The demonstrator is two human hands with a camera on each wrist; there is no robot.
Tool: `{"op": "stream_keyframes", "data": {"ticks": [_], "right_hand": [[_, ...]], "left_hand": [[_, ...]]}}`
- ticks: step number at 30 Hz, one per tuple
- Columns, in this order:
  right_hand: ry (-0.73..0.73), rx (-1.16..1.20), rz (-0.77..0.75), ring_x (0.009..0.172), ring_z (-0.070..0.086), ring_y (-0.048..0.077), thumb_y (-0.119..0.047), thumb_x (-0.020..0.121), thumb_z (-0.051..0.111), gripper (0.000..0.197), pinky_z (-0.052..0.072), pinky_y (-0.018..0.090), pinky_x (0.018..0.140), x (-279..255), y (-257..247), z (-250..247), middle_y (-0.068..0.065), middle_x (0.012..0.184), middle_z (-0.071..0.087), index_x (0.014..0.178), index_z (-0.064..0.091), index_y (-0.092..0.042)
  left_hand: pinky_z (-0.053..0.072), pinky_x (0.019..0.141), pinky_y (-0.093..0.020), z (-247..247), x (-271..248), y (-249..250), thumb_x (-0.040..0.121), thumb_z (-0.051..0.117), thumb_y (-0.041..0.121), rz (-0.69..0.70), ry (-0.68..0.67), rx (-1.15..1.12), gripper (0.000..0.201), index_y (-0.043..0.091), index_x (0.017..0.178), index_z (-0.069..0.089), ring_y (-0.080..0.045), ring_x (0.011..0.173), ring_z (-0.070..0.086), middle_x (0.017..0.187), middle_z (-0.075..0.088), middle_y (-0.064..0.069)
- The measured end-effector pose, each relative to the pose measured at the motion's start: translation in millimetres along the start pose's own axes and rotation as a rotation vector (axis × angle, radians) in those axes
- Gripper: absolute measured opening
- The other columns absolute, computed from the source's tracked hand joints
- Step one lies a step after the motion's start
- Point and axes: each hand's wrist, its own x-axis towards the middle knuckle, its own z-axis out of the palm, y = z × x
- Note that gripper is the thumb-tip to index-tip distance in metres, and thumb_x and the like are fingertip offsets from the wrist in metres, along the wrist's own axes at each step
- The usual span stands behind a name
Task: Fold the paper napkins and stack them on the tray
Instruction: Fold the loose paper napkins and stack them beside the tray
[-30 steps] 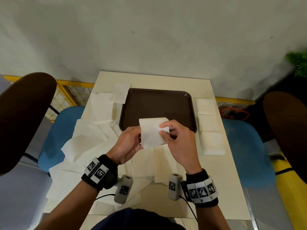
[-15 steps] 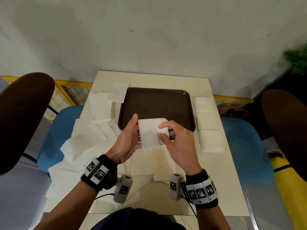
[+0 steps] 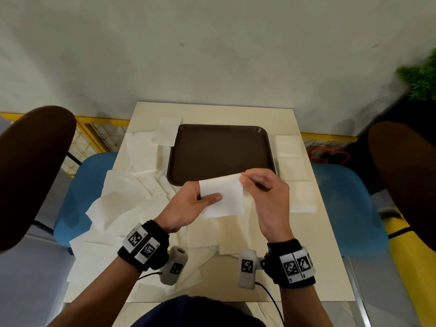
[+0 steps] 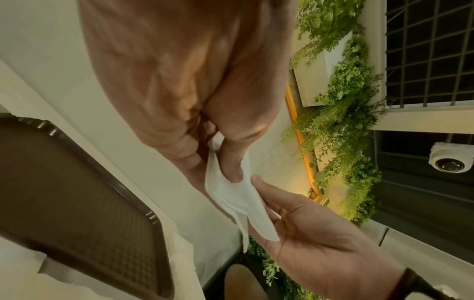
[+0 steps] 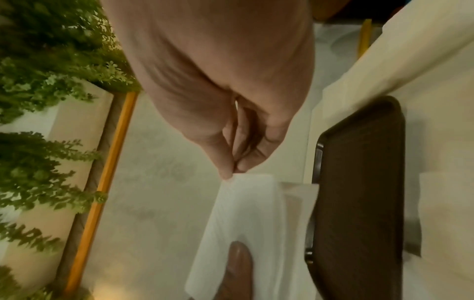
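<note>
Held mid-frame above the dark, textured tray (image 3: 219,149): soft white napkin (image 3: 224,197), pinched by left hand (image 3: 188,206) and right hand (image 3: 264,194). Visible from left wrist only: dome camera (image 4: 448,160).

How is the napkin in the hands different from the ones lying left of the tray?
The held napkin is folded small, lifted off the table, pinched by the left hand and right hand. The loose napkins lie spread, larger, overlapping in a heap on the table. Both are white paper; neither is on the tray.
</note>
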Motion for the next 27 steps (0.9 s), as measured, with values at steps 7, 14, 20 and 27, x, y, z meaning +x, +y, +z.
{"op": "stream_keyframes", "data": {"ticks": [7, 14, 20, 27], "right_hand": [[-0.145, -0.266, 0.024, 0.093, 0.068, 0.002, -0.055, 0.105, 0.061, 0.027, 0.058, 0.025, 0.083, -5, 8, 5, -0.013, 0.1, 0.072, 0.11, 0.069, -0.029], [-0.184, -0.365, -0.116, 0.077, 0.061, 0.01, -0.043, 0.108, 0.062, 0.023, 0.052, 0.025, 0.065, -2, 21, -5, -0.008, 0.085, 0.062, 0.096, 0.06, -0.023], [-0.232, -0.378, -0.127, 0.074, 0.06, 0.006, -0.043, 0.11, 0.059, 0.023, 0.045, 0.017, 0.061, 15, 23, -38, -0.009, 0.085, 0.064, 0.102, 0.064, -0.022], [-0.246, -0.505, -0.23, 0.074, 0.057, 0.018, -0.037, 0.112, 0.058, 0.024, 0.043, 0.03, 0.064, 56, 27, -84, -0.006, 0.078, 0.059, 0.093, 0.058, -0.021]], "left_hand": [[0.058, 0.103, -0.054, 6, 5, 3, 0.103, 0.07, 0.019, 0.044, -0.001, -0.035, 0.028, 0.015, 0.13, 0.074, -0.024, 0.115, 0.075, 0.122, 0.079, -0.001], [0.06, 0.081, -0.046, 24, 22, 11, 0.098, 0.076, 0.032, 0.097, 0.143, 0.037, 0.015, 0.019, 0.104, 0.08, -0.024, 0.092, 0.074, 0.097, 0.078, -0.001], [0.057, 0.09, -0.029, 42, 54, 20, 0.098, 0.077, 0.022, 0.177, 0.061, 0.117, 0.008, 0.018, 0.102, 0.083, -0.014, 0.097, 0.077, 0.097, 0.081, 0.005], [0.057, 0.09, -0.027, 79, 93, 35, 0.1, 0.075, 0.028, 0.17, -0.046, 0.278, 0.008, 0.024, 0.101, 0.083, -0.005, 0.094, 0.075, 0.093, 0.08, 0.012]]}}
